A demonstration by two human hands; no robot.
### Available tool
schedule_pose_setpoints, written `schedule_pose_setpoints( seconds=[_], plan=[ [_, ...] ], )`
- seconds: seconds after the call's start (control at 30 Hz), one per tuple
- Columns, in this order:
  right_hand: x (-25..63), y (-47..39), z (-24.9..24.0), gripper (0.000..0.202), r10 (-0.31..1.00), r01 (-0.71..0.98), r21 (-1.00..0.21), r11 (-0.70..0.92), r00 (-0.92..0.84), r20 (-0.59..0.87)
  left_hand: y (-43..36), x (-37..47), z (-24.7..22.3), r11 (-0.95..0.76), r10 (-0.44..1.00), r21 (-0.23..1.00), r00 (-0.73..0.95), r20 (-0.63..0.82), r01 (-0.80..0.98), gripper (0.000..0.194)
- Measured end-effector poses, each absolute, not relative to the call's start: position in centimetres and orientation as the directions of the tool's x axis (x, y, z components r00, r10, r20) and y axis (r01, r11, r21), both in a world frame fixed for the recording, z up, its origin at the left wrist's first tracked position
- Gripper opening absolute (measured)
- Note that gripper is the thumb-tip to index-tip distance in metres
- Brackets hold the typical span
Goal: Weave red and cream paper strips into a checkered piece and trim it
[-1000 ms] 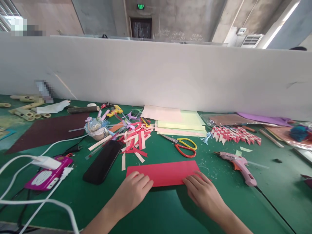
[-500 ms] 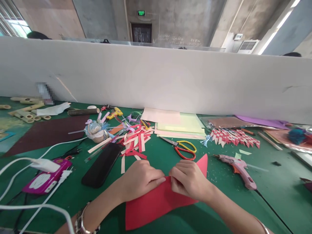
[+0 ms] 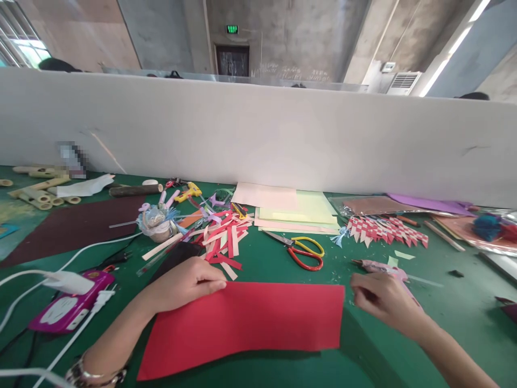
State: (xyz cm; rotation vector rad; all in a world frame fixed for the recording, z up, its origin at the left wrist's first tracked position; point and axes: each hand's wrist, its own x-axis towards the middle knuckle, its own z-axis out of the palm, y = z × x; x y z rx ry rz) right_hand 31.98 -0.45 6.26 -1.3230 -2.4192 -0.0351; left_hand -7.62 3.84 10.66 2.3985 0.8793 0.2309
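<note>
Presently, clock directions are read from the center of the red sheet, with 12 toward the partition. Items are listed in order of apparent size.

Largest is the white partition point(image 3: 258, 137), across the 12 o'clock side. Next, the green table point(image 3: 283, 372) carries everything below.

The red sheet point(image 3: 258, 318) is at the near middle of the table. Its lower edge is wavy, and a shadow falls past its right end.

A dark brown sheet point(image 3: 76, 229) lies at 10 o'clock, and a pale pink and yellow paper stack point(image 3: 299, 210) at 1.

Hands: the left hand point(image 3: 186, 285) grasps the red sheet at its 10–11 o'clock corner, thumb along the top edge; the other fingertips are hidden. The right hand point(image 3: 388, 302) is off the sheet at 3 o'clock, fingers loosely curled and released.

A checkered red-and-white woven piece point(image 3: 388, 230) lies at 2. A magenta power strip point(image 3: 67, 310) sits near 9. The pink glue gun point(image 3: 383, 267), between 2 and 3, is partly masked by the right hand; contact cannot be determined. Scissors point(image 3: 294, 247) lie between 1 and 2, red and yellow handles spread. Smallest: loose paper strips point(image 3: 230, 237), heaped between 11 and 12.
</note>
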Motion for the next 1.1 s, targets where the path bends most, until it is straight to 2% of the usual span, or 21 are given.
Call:
schedule_pose_setpoints(
  seconds=[0.17,0.23,0.3,0.4,0.47,0.57,0.67,0.8,0.9,0.97,1.1],
  plan=[
    [32.5,-1.3,7.9,0.020,0.839,0.857,-0.305,0.416,-0.231,0.492,3.9,-6.9,10.8,-0.626,0.637,0.531,0.767,-0.074,0.571,0.039],
    [29.7,-1.5,9.3,0.017,0.841,0.819,-0.315,0.480,-0.327,0.431,3.9,-5.9,11.2,-0.654,0.607,0.521,0.791,-0.071,0.548,0.038],
    [26.8,-1.4,10.4,0.023,0.806,0.768,-0.263,0.584,-0.511,0.299,3.9,-5.3,11.8,-0.679,0.587,0.506,0.807,-0.060,0.532,0.039],
    [23.9,-1.0,10.7,0.023,0.780,0.737,-0.264,0.622,-0.611,0.134,3.9,-5.4,12.4,-0.717,0.581,0.464,0.813,-0.013,0.520,0.038],
    [23.0,-0.6,10.3,0.031,0.796,0.762,-0.267,0.591,-0.604,0.038,3.6,-5.5,12.5,-0.732,0.610,0.403,0.792,0.030,0.549,0.033],
    [22.1,0.1,9.6,0.030,0.799,0.767,-0.295,0.570,-0.601,-0.017,2.9,-4.0,11.8,-0.760,0.640,0.252,0.759,0.122,0.600,0.022],
    [20.8,0.7,9.2,0.027,0.777,0.714,-0.390,0.582,-0.630,0.006,2.3,-1.2,10.1,-0.828,0.555,0.077,0.793,0.252,0.555,0.020],
    [19.6,1.1,9.0,0.025,0.769,0.639,-0.535,0.553,-0.639,0.031,2.2,1.4,7.9,-0.818,0.467,-0.118,0.771,0.433,0.562,0.026],
    [19.7,1.2,9.2,0.025,0.759,0.575,-0.631,0.521,-0.650,0.035,2.6,1.3,7.3,-0.803,0.367,-0.260,0.789,0.494,0.536,0.026],
    [20.1,1.2,9.5,0.026,0.759,0.549,-0.679,0.487,-0.651,0.018,2.9,0.5,7.5,-0.801,0.334,-0.294,0.796,0.505,0.522,0.025],
    [21.7,1.3,10.2,0.030,0.778,0.551,-0.726,0.413,-0.627,-0.034,3.8,-1.8,8.5,-0.808,0.341,-0.273,0.792,0.506,0.522,0.024]
  ],
)
